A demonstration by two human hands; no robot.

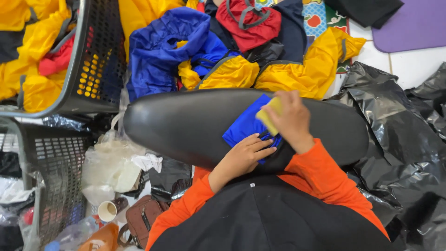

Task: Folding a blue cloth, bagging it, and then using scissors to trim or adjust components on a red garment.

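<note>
Black padded board (186, 121): laid across the lap as a work surface, long edges running left to right, rounded end at the left, right end against crumpled black plastic bags (399, 139). Open room on the left half of the board only; right half taken by both hands.

Heap of blue and yellow garments (195, 51): piled beyond the far edge, touching it, within reach. Black mesh basket (100, 56): at far left, holding more yellow pieces, clear of the board.

Blue fabric piece (244, 125): flat on the board, right of centre, near the close edge, pinned for handling.

Left hand (244, 155): fingers extended, pressed flat on the near corner of the fabric, holding it down, not gripping.

Right hand (292, 118): fingers curled closed around a yellow fabric part (271, 114), held over the upper right corner of the blue piece.
</note>
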